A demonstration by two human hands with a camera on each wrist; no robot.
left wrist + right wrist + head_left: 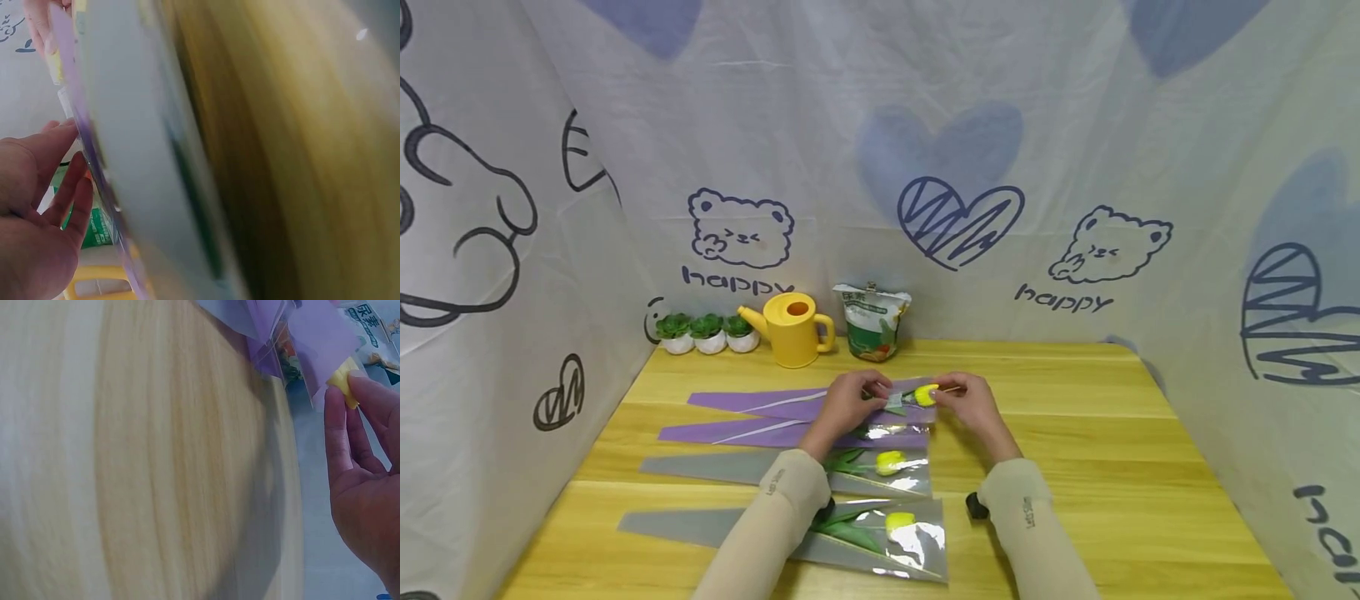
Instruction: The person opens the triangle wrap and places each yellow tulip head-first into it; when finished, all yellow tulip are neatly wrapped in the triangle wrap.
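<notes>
- While two purple sleeves (752, 417) lay mid-table, two grey sleeves (820, 533) near the front edge already held tulips.
- Left hand (847, 402) pinched the sleeve mouth.
- Right hand (967, 402) pinched a yellow tulip (925, 395), partly inserted.

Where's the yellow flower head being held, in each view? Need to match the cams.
Head: the flower head sits centre frame, between the left hand and right hand, over the purple sleeve.
Left wrist: a yellow bit at top left, by the far fingers; too blurred to be sure.
Right wrist: top right, at the right hand's fingertips.
Shared landmark: the green and white bag, low left in left wrist, top right in right wrist.
</notes>
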